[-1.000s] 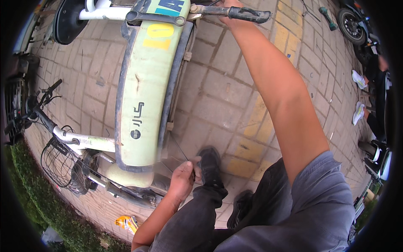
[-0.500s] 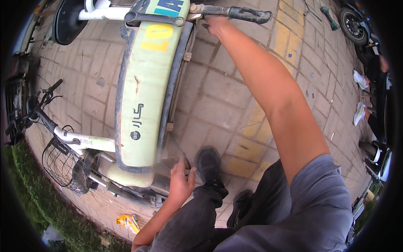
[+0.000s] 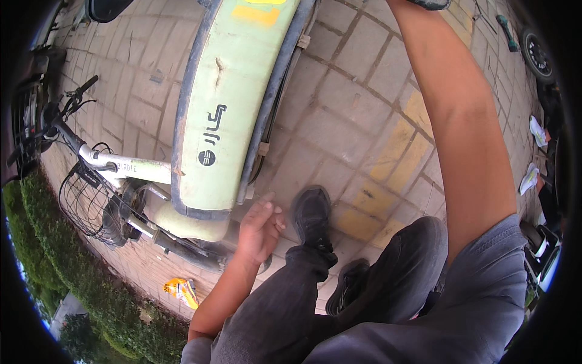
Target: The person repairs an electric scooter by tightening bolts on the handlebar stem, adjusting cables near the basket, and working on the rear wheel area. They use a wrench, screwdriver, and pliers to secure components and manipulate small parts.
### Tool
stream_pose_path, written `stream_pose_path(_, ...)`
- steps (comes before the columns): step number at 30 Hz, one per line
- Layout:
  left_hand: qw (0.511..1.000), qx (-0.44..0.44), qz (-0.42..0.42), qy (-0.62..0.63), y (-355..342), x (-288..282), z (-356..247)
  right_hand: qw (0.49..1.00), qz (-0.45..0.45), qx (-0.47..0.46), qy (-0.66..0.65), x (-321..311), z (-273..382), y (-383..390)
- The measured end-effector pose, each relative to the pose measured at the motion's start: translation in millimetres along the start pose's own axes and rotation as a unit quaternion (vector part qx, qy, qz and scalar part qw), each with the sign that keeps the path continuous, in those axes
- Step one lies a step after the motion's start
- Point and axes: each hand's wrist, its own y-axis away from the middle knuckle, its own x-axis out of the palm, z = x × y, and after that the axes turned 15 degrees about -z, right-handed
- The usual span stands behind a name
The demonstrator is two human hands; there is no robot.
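Just beside the lower right corner of the pale green bicycle fender (image 3: 233, 130), we have our left hand (image 3: 260, 230), fingers half curled; whether they grip anything is unclear to us. Right of the fender, our right forearm (image 3: 461, 115) extends upward out of view. Left of the fender we see a black wire basket (image 3: 85, 203); below it, a yellow-orange wrapper (image 3: 180, 292).

At my 10 o'clock: white-framed bike (image 3: 150, 173), its lt-green cover (image 3: 233, 121) scuffed, w/ dk-grey edging (image 3: 203, 213), lying approx 12 to 8 o'clock; blk wire basket (image 3: 85, 203) out twd my 9.
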Motion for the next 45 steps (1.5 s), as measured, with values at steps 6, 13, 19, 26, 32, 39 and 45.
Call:
stream_pose_path(6,0.993,0.000,0.037,0.113,-17.8,5.9,-17.8,0.987,0.095,0.126,-0.033,3.1,-53.2,38.0)
stream_pose_path(13,0.992,-0.005,0.070,0.104,-21.7,16.5,-20.9,0.978,0.126,-0.002,0.165,-15.1,-25.4,64.5)
stream_pose_path(19,0.996,-0.026,0.080,0.039,-22.7,22.2,1.7,0.796,0.287,0.035,0.531,-166.1,24.8,190.1)
stream_pose_path(26,0.992,-0.033,0.080,-0.092,-15.7,46.2,40.7,0.491,0.302,0.097,0.811,-415.4,81.4,256.9)
stream_pose_path(32,0.981,-0.044,0.087,-0.165,-6.0,56.8,69.1,0.484,0.154,0.099,0.856,-546.3,91.6,320.7)
stream_pose_path(39,0.976,-0.043,0.100,-0.187,-1.5,55.4,75.8,0.613,-0.079,0.050,0.785,-595.3,34.5,395.9)
stream_pose_path(45,0.973,-0.056,0.102,-0.200,-3.2,54.7,78.7,0.674,-0.171,0.069,0.715,-603.5,32.1,401.0)
